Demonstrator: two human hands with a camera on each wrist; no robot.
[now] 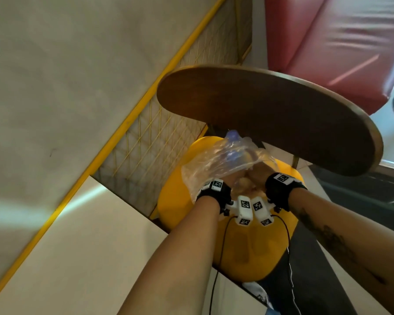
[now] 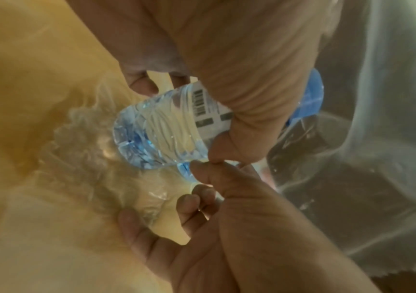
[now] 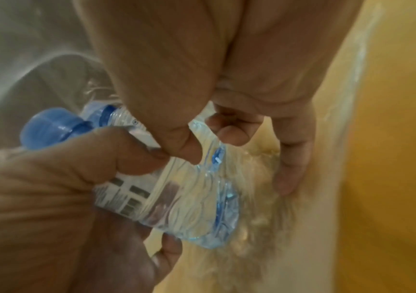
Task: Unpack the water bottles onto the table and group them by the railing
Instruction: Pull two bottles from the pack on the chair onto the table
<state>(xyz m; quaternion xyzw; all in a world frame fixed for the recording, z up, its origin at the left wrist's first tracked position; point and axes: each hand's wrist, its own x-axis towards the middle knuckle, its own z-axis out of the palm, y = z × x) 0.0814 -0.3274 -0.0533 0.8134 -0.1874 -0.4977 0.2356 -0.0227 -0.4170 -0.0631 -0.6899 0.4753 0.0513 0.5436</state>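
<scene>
On the yellow seat lies a clear plastic bag, and both hands are inside it. The right hand has its grip curled round the labelled middle of a blue-capped water bottle, held tilted just above the seat. The left hand pinches the bag's film beside the bottle's base. The round wooden surface stands beyond the seat, the railing to its left.
</scene>
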